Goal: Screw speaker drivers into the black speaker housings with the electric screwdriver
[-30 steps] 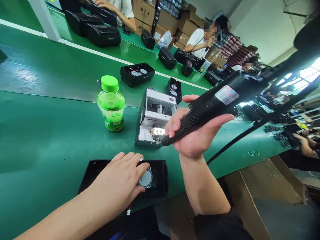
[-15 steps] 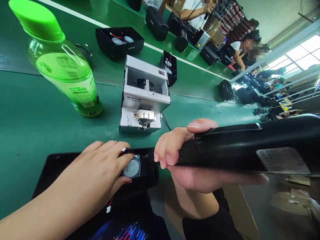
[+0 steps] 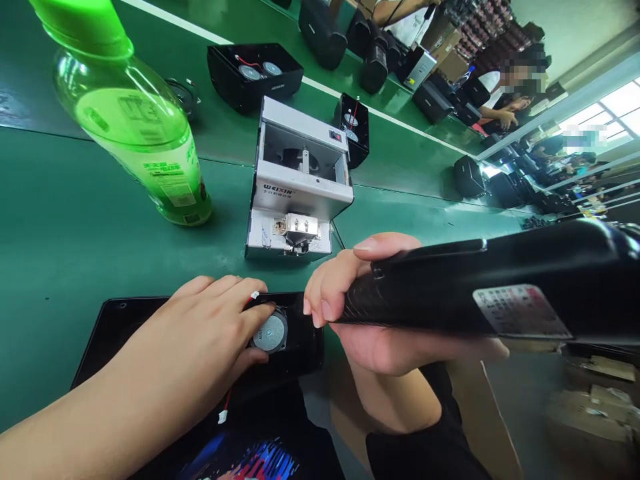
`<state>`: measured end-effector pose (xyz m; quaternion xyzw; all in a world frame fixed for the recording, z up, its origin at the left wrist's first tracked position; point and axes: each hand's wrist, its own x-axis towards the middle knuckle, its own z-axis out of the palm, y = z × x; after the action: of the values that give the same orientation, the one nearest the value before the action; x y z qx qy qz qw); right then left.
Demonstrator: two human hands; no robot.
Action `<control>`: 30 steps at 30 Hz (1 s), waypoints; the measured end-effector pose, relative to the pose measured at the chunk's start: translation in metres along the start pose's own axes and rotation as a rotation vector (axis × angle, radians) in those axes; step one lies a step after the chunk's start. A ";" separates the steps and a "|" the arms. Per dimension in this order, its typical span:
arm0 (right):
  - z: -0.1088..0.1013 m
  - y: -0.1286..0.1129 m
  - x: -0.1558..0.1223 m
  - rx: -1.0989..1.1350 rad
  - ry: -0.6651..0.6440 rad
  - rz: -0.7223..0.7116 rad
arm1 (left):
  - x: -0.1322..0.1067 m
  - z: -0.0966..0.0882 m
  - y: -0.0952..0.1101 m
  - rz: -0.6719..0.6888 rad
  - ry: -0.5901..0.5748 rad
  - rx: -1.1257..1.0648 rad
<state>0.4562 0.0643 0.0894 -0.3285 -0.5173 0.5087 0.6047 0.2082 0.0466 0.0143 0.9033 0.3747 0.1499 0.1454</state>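
My left hand (image 3: 200, 337) lies on a black speaker panel (image 3: 120, 320) at the near edge of the green bench, fingers curved around a small round silver speaker driver (image 3: 270, 332) and touching it. A red wire with a white plug (image 3: 223, 413) hangs off the panel's front. My right hand (image 3: 360, 313) is wrapped round a black electric screwdriver (image 3: 480, 290), whose front end points left, just right of the driver. The tool's tip is hidden behind my fingers.
A white-grey screw feeder box (image 3: 295, 187) stands just beyond the panel. A green bottle (image 3: 135, 127) stands at the left. Open black speaker housings (image 3: 253, 73) and finished speakers lie on the far belt. Other people work at the back right.
My head has dropped closer to the bench. My right hand brought the screwdriver down from the feeder box to beside the driver. My left hand stayed on the driver.
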 end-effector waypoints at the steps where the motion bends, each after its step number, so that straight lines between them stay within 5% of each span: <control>1: 0.000 0.002 -0.001 0.005 -0.007 -0.006 | 0.001 0.000 0.001 -0.014 -0.009 0.003; 11: 0.012 0.030 0.006 0.080 -0.030 -0.104 | 0.014 -0.002 0.005 -0.058 -0.086 0.027; 16: 0.014 0.025 0.011 0.064 -0.012 -0.029 | 0.012 -0.001 0.005 -0.025 -0.045 0.036; 30: 0.003 0.039 -0.003 0.118 -0.019 -0.104 | 0.002 0.005 -0.003 0.091 0.106 0.007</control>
<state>0.4428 0.0719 0.0529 -0.2602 -0.5087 0.5092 0.6436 0.2099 0.0498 0.0085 0.9107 0.3409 0.2029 0.1152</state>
